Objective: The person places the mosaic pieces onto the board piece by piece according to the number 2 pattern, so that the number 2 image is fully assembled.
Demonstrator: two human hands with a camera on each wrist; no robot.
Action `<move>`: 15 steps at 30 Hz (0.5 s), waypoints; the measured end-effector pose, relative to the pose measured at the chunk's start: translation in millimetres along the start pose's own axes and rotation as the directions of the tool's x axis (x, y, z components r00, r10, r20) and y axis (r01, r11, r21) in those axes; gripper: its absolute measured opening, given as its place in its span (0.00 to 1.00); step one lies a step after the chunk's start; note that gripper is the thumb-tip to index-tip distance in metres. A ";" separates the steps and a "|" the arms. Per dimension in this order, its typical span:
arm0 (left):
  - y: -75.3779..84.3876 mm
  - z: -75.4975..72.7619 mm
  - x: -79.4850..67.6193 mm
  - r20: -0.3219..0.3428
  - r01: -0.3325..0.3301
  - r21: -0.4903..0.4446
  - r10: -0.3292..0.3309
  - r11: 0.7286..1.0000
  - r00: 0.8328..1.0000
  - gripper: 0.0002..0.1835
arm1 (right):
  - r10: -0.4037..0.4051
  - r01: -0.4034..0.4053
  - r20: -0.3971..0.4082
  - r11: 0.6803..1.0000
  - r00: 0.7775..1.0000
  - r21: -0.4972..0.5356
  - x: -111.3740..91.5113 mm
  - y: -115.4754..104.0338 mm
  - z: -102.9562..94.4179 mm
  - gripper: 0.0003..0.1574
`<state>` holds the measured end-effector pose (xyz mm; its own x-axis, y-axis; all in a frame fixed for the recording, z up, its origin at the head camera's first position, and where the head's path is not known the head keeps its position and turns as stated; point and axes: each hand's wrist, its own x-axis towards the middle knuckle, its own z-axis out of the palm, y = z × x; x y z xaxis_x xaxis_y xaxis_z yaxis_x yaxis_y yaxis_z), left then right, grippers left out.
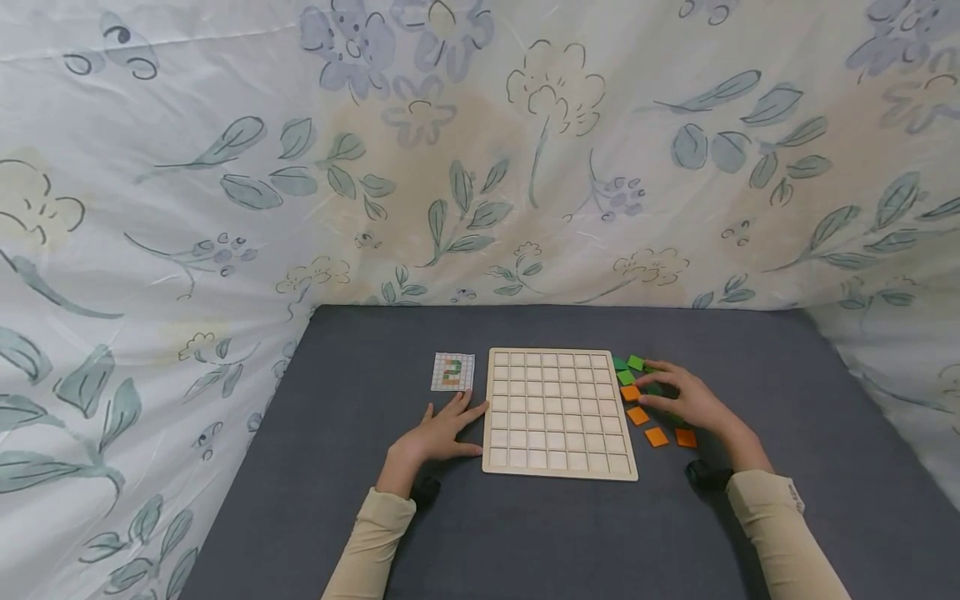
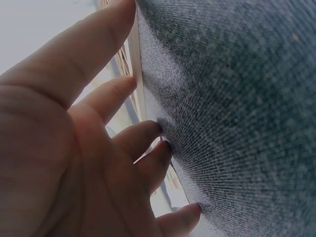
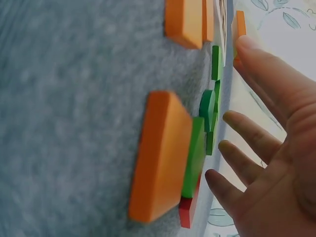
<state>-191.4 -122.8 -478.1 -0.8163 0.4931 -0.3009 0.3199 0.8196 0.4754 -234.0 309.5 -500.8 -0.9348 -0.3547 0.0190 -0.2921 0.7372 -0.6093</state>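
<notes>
A square wooden board [image 1: 560, 414] with a grid of shallow recesses lies on the dark cloth. My left hand [image 1: 438, 433] rests beside its left edge, fingers spread, thumb and index fingertip at the rim. Another fingertip reaches the bottom of a small pattern card [image 1: 453, 372]. Right of the board, my right hand [image 1: 686, 396] pinches an orange square tile [image 3: 239, 27] between thumb and index finger, raised off the cloth in the right wrist view. Its other fingers extend over green tiles [image 1: 626, 378], partly hiding them.
Loose orange tiles [image 1: 656, 437] lie right of the board, nearer me. The right wrist view also shows a red tile [image 3: 186, 211] under a green one. A floral curtain [image 1: 480, 167] hangs behind the table [image 1: 525, 533] and along its sides.
</notes>
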 end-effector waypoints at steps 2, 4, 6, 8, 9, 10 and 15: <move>0.0 0.3 -0.3 0.001 0.001 -0.005 -0.001 1.000 1.000 0.41 | 0.001 -0.001 -0.010 1.000 1.000 0.004 -0.2 -1.5 0.6 0.24; 0.2 0.4 -0.5 0.003 0.002 -0.011 -0.002 1.000 1.000 0.41 | 0.002 -0.002 -0.020 1.000 1.000 0.009 -0.1 -3.8 1.3 0.25; 0.4 0.3 -0.6 0.004 0.002 -0.014 -0.002 1.000 1.000 0.41 | 0.004 -0.003 -0.025 1.000 1.000 0.013 0.8 -5.3 2.2 0.25; 0.4 0.2 -0.9 0.006 0.003 -0.014 -0.003 1.000 1.000 0.41 | 0.004 -0.003 -0.028 1.000 1.000 0.023 2.1 -7.8 3.2 0.25; 0.3 0.2 -1.0 0.006 0.002 -0.012 -0.002 1.000 1.000 0.41 | 0.004 -0.003 -0.030 1.000 1.000 0.026 3.1 -9.2 3.7 0.25; 0.1 0.3 -1.1 0.006 0.002 -0.011 -0.002 1.000 1.000 0.41 | 0.002 -0.001 -0.030 1.000 1.000 0.030 4.1 -10.5 4.1 0.25; -0.6 0.0 -1.7 0.003 0.001 -0.013 -0.001 1.000 1.000 0.41 | -0.012 0.015 -0.046 0.999 0.999 0.046 9.4 -20.1 5.1 0.25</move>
<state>-190.2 -124.2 -477.9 -0.8150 0.4931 -0.3042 0.3125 0.8162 0.4859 -235.9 288.4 -492.5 -0.9393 -0.3372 0.0629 -0.2962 0.7049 -0.6445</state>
